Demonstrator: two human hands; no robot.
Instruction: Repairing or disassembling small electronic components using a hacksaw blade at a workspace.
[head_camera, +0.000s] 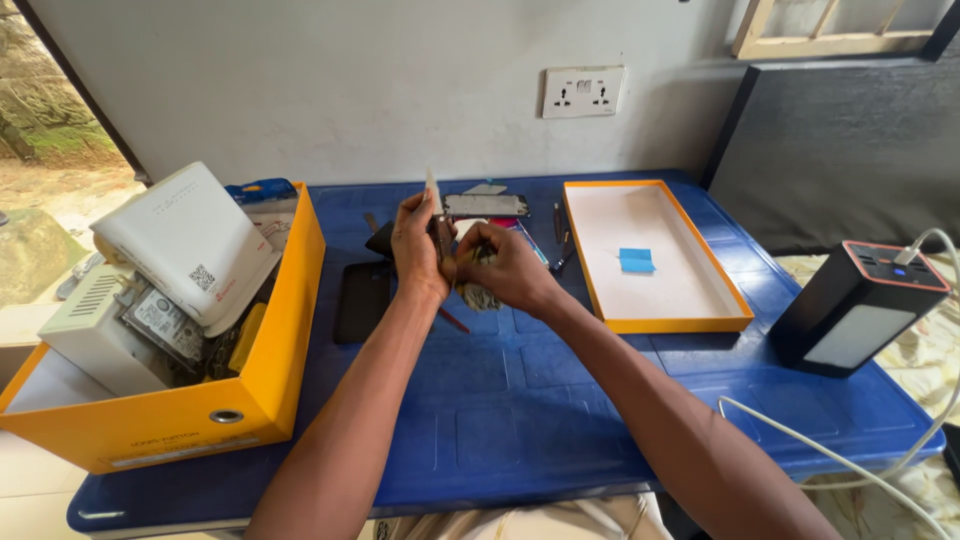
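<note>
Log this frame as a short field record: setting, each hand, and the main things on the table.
setting: blue table against a grey wall
left hand: raised, pinching a thin pale strip upright
right hand: closed around a small dark part, details unclear
left of hands: orange box of white devices and a hard drive
right of hands: orange-rimmed tray holding a blue piece
far right: black power bank, white cable plugged in

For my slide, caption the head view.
Both hands, left hand and right hand, work a small part over a blue mat between orange box and tray.
</note>
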